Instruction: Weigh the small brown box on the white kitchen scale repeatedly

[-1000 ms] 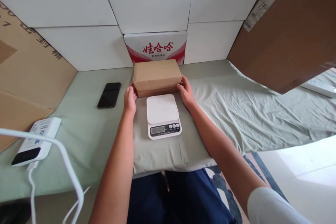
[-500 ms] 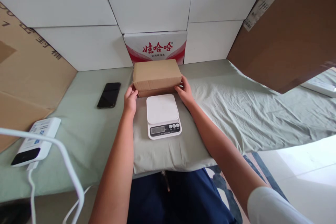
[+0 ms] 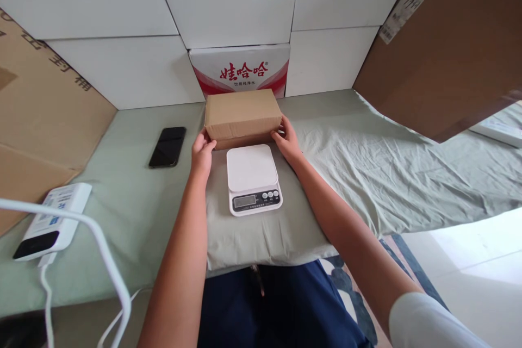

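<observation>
Both hands, left hand [image 3: 203,150] and right hand [image 3: 287,138], gripped the cardboard box [image 3: 242,117] by its ends just behind the scale [image 3: 252,178]; box looked barely lifted, hard to tell

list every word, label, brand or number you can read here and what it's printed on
"娃哈哈": red brand characters on the white and red carton behind the brown cardboard box.
Small line under the brand: too small to read.
Large dark characters on the cardboard sheet at left: cut off and skewed, not readable.
White shipping label on the big brown box at upper right: blurred.
Kitchen scale display and button marks: too small.
White device label at left: blurred.
</observation>
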`<state>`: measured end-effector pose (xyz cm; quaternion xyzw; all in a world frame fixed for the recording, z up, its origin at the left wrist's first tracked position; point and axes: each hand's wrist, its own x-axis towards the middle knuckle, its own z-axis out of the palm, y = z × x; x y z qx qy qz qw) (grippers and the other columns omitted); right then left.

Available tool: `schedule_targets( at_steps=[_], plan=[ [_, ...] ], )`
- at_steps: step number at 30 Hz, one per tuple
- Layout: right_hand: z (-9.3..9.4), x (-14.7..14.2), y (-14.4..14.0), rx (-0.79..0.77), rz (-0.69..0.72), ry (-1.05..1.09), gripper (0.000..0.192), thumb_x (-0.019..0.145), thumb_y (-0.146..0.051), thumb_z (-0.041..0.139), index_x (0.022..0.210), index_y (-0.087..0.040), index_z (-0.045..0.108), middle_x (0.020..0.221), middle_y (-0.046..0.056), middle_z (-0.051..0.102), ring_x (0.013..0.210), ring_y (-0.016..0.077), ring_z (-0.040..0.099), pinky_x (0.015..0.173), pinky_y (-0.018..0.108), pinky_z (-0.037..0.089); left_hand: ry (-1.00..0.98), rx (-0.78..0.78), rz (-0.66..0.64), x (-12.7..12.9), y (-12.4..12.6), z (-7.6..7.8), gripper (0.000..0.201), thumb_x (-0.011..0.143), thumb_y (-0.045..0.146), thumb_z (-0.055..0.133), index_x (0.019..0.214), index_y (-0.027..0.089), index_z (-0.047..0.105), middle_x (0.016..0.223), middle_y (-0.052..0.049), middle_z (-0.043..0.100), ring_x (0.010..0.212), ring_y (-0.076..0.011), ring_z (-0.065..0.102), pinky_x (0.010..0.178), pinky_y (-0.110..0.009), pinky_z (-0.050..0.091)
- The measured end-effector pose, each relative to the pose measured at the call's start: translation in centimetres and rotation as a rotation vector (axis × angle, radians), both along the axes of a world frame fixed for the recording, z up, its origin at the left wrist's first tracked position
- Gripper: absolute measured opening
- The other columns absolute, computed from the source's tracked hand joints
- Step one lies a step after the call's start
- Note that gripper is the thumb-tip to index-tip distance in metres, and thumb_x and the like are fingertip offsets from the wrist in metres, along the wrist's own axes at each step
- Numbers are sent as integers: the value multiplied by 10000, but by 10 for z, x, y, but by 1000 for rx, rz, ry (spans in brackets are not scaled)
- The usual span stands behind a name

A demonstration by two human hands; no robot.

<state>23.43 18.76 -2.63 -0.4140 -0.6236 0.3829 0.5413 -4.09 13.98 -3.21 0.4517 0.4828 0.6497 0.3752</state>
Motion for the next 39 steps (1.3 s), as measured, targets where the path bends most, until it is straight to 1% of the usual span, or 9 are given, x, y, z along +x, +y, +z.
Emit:
schedule_targets(
  at_steps=[8,15,19,22,25,29,31,35,39],
  plan=[
    [0,2,-1,-14,0,-29,746,797,-372,654,1521,-323,480,1517,62,600,1294,313,607,1092,534,547,36,27,18,0,2,-2,559,753,228,716,1311,217,713,1385,-108,721,1415,-318,588,1254,-494,372],
    [3,1,-3,3,5,-7,752,765,-333,637,1504,-306,500,1536,58,586,1278,303,611,1065,517,563,68,54,23,1,3,-1,580,752,361,798,1299,192,710,1404,-143,704,1422,-337,581,1256,-492,366],
    [6,-1,-8,53,-20,-26,743,831,-466,629,1538,-314,458,1569,69,535,1304,302,585,1076,492,554,66,82,39,4,-1,4,624,753,497,835,1288,205,704,1388,-143,710,1404,-342,596,1248,-488,380],
    [14,-1,-16,152,-72,-38,755,869,-592,602,1553,-320,433,1559,97,502,1361,321,536,1095,492,537,62,110,53,9,-9,13,659,744,572,840,1265,192,705,1333,-157,726,1377,-357,614,1233,-498,401],
    [26,1,-32,246,-110,-46,774,897,-689,547,1565,-330,391,1550,116,463,1403,337,497,1131,516,511,68,137,67,16,-26,23,662,777,611,806,1280,195,699,1342,-155,715,1398,-356,596,1235,-488,403],
    [38,9,-67,278,-120,-58,862,882,-809,482,1584,-343,300,1538,138,424,1421,366,469,1162,572,483,100,150,75,29,-66,31,625,861,602,733,1348,215,672,1378,-145,696,1436,-337,566,1230,-446,418],
    [37,15,-89,291,-128,-66,911,870,-830,491,1605,-352,245,1553,142,389,1453,379,434,1204,594,442,120,132,81,35,-91,29,588,892,590,705,1352,225,670,1354,-140,707,1413,-329,589,1207,-431,450],
    [25,23,-127,313,-121,-123,943,895,-785,517,1646,-357,141,1577,152,326,1502,404,373,1268,652,334,141,87,101,41,-139,17,516,933,547,674,1365,264,662,1327,-115,726,1365,-299,634,1166,-400,498],
    [16,23,-146,293,-123,-174,978,895,-794,501,1656,-310,123,1548,182,357,1503,435,364,1254,701,305,162,63,118,40,-161,7,547,966,529,634,1452,279,614,1383,-106,713,1428,-292,586,1195,-398,474]
  ],
)
